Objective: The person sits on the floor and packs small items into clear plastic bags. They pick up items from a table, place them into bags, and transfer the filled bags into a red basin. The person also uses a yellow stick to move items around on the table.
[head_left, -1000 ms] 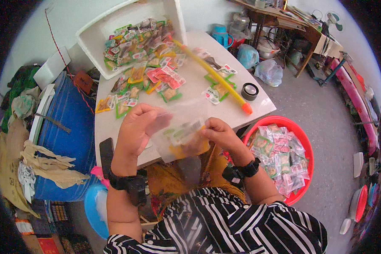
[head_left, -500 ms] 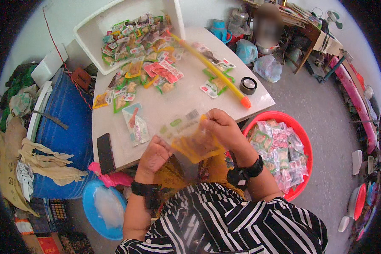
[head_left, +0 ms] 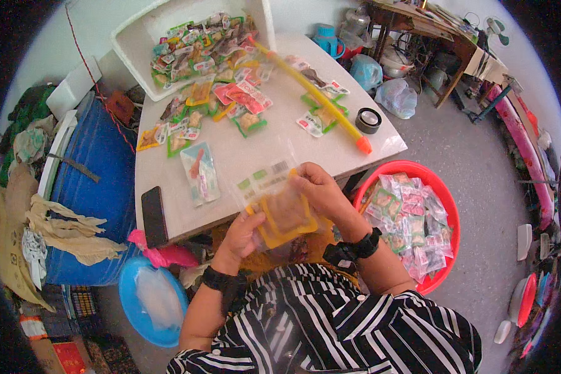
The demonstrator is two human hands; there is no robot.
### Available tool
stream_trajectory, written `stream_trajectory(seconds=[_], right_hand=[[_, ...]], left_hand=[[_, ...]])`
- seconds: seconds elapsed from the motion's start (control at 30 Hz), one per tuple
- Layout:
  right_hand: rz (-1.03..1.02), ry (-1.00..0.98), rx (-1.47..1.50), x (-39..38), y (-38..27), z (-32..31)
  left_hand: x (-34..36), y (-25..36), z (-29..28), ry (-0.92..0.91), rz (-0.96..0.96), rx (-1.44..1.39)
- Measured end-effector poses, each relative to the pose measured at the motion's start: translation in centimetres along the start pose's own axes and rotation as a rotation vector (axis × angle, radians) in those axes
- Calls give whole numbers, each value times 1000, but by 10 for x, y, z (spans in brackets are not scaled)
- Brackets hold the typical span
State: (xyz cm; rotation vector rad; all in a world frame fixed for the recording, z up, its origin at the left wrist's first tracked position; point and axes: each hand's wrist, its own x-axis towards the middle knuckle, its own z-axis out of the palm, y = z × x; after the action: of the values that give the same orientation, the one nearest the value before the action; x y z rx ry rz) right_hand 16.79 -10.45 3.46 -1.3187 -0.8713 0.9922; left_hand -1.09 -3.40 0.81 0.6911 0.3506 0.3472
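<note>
Between my two hands is a clear plastic bag with a yellow-edged snack packet showing through it. The packet's brownish filling is blurred by the film. My left hand pinches the bag's lower left side, thumb on top. My right hand grips its upper right side with curled fingers. Both hands are just off the table's near edge, above my lap. On the table beyond my left hand lies another clear bag with a reddish, long-shaped item inside.
A white foam box tips snack packets onto the white table. A yellow tube, a tape roll and a phone lie there. Right stands a red basin of bagged packets; left, a blue basin.
The bag and packet have turned more upright and dropped slightly toward me. My left hand has shifted right and now has its thumb over the packet's edge.
</note>
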Motion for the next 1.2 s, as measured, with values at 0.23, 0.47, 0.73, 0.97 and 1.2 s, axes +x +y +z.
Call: stream_trajectory(seconds=[0.23,0.47,0.73,0.97,1.2], right_hand=[[149,-215,75,-10,29,-2],[161,-192,29,-14,30,8],[216,-209,208,-18,-4,18],[209,-250,387,-16,20,15],[280,-251,370,-20,30,13]], left_hand=[[-4,-8,-15,10,76,-38],[-13,-10,-25,43,133,-13],[-24,-20,-42,-83,68,-225],[-25,-22,-42,-118,16,-255],[-25,-11,-30,-42,54,-81]])
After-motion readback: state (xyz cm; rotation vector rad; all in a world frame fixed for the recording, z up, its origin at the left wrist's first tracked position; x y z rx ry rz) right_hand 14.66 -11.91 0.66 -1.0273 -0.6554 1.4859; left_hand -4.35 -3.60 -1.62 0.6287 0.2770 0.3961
